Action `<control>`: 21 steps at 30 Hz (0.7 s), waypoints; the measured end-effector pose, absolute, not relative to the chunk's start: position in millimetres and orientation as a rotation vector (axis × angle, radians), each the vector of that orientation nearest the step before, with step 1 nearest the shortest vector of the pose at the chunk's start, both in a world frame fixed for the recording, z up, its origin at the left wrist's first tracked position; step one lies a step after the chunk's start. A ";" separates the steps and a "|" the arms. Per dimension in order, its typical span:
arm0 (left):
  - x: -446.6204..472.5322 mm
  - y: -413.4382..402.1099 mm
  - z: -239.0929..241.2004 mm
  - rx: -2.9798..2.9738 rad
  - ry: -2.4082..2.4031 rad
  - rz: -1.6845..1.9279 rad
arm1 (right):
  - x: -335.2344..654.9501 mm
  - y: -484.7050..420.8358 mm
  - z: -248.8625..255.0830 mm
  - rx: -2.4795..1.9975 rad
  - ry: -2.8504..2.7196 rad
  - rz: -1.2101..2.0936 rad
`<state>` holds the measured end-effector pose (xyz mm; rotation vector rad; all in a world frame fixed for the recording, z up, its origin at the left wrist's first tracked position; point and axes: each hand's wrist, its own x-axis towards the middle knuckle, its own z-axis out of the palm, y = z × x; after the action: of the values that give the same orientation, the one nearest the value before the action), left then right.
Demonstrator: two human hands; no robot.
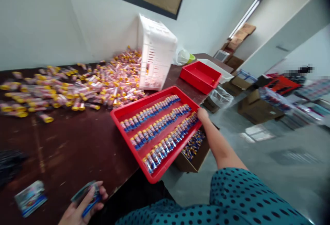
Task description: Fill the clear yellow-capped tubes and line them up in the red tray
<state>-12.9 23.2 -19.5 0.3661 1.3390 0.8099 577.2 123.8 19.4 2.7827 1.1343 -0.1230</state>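
Note:
A red plastic tray sits tilted over the table's front edge. In it lie three rows of small tubes with yellow caps and blue-printed lower parts. My right hand is closed on the tray's right rim. At the lower left, my left hand grips a small stack of printed blue-and-green sleeves or wrappers, whose exact kind I cannot make out. Left of that hand, a similar printed packet lies flat on the brown table.
Many loose pink tubes with yellow caps heap along the wall, beside a tipped white basket. A second red tray stands farther right. Below the table edge, a cardboard box holds more tubes. Black plastic lies at left.

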 end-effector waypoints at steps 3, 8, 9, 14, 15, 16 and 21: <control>-16.0 16.8 -12.8 0.355 1.288 0.887 | 546.0 144.6 28.8 2.786 1.331 -0.065; -19.2 17.3 -18.7 0.304 1.218 0.963 | 394.1 234.7 24.1 2.465 2.421 -0.218; -20.7 18.0 -22.2 0.315 1.209 0.968 | 346.3 252.4 23.2 2.277 2.677 -0.334; -30.4 15.0 -37.8 0.388 1.186 1.019 | 117.3 320.1 11.1 1.675 2.969 -0.510; -33.4 13.3 -39.8 0.391 1.193 1.025 | 86.1 329.9 6.0 1.700 2.953 -0.492; -37.0 11.3 -41.5 0.387 1.200 1.027 | 61.5 338.1 0.5 1.750 2.926 -0.468; -63.4 -0.9 -47.5 0.293 1.260 1.074 | 16.1 351.8 -26.9 2.011 2.750 -0.375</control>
<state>-63.4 -0.9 -47.5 0.2932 1.2595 1.0742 16.1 351.8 -26.9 2.0112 2.7505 -0.3747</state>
